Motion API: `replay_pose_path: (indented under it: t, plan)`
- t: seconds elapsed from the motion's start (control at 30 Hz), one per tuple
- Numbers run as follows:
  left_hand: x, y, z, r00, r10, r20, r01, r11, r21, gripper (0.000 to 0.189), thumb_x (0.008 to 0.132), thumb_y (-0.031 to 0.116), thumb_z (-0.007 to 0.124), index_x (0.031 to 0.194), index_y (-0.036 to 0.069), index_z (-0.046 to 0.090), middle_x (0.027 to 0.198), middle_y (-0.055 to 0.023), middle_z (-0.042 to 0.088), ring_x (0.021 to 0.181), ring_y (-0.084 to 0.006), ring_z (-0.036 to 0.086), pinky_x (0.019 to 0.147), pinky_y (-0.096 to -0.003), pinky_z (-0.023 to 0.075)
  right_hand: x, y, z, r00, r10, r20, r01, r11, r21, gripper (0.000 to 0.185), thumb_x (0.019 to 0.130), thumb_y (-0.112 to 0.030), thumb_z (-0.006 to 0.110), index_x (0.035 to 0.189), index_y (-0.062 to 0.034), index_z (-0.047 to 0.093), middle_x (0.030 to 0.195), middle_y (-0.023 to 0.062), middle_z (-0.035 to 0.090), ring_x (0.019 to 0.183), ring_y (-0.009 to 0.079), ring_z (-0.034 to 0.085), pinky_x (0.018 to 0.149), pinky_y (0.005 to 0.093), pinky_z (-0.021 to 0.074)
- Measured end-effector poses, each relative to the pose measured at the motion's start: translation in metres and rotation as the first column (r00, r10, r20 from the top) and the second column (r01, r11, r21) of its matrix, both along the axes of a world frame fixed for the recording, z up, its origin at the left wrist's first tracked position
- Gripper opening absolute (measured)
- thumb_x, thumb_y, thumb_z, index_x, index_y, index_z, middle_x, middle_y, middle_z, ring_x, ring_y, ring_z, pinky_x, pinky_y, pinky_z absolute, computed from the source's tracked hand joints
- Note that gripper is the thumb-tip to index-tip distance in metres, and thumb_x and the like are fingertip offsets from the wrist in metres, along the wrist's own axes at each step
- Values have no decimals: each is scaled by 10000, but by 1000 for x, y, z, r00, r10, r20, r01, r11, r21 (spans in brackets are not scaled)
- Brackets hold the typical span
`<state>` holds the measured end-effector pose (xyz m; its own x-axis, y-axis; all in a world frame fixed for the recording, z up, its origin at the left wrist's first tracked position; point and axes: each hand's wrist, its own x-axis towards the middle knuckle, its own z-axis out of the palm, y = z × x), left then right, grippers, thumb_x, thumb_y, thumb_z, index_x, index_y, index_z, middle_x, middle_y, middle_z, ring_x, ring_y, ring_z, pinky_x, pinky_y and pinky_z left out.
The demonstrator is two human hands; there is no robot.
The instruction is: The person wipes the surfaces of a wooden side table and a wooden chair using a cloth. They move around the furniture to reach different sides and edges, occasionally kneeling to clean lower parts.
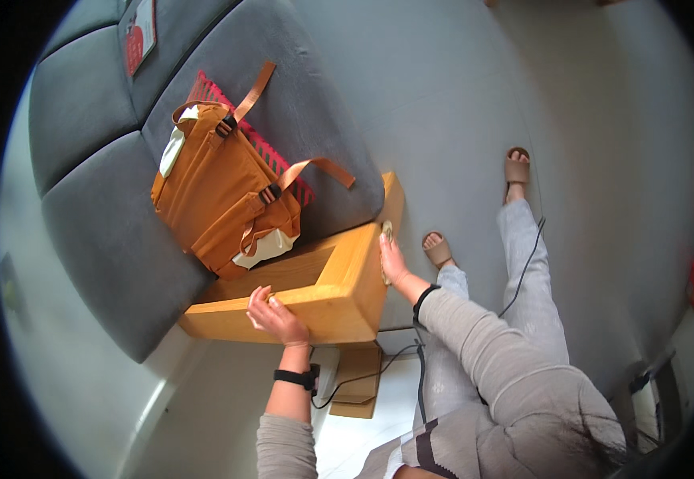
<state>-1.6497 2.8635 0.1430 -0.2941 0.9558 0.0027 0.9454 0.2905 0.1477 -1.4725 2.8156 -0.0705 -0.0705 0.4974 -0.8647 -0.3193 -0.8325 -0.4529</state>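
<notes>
A wooden sofa armrest (353, 281) with an open frame top stands before me. My left hand (278, 317) is on its outer side, with the fingers curled at the top edge. At the armrest's front end, my right hand (393, 260) presses a pale, folded cloth (387, 230) flat against the wood. Much of the cloth is hidden behind the palm and fingers. Beside the armrest, a grey upholstered sofa seat (323, 120) carries an orange-brown backpack (221, 185) with cream patches and loose straps.
A red and green patterned cushion (269, 155) lies partly under the backpack. A red and white printed item (141, 39) rests against the sofa back. Below the armrest are a cardboard box (356, 380) and a black cable (377, 374) that runs by my legs. Grey floor (442, 120) extends rightward.
</notes>
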Motion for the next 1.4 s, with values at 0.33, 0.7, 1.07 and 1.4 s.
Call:
replay_pose_path:
  t: [0.33,0.7,1.07,1.4]
  plan:
    - [77,-12,-7,762,613,209,-633,773,39,544,1072,402,284,1503,73,332,1553,-158,246,1434,-303,253,1173,-421,226,83,-12,2,935,232,-266,-244,970,-10,641,1031,-448,426,1466,18,356,1457,243,456,1388,327,408,1135,415,317]
    - [89,-12,4,791,486,371,-525,851,3,524,1070,387,285,1500,87,286,1524,-65,304,1400,-224,317,1184,-396,246,81,91,-200,971,172,-167,-101,925,366,632,1068,-393,339,1557,-33,162,1633,151,144,1515,281,120,1211,364,160]
    - [78,-19,10,772,468,431,-520,854,3,574,1058,444,300,1519,102,278,1538,-66,313,1383,-225,357,1170,-384,272,15,150,-263,975,175,137,-208,505,838,648,1008,-317,449,1567,-120,187,1636,126,138,1508,361,107,1211,513,97]
    - [74,-26,10,777,470,419,-545,835,74,596,1061,443,290,1533,80,278,1525,-64,350,1393,-207,361,1166,-362,282,-15,358,-283,996,-65,63,-25,467,884,616,1020,-292,401,1549,-44,207,1608,159,227,1492,329,196,1213,454,140]
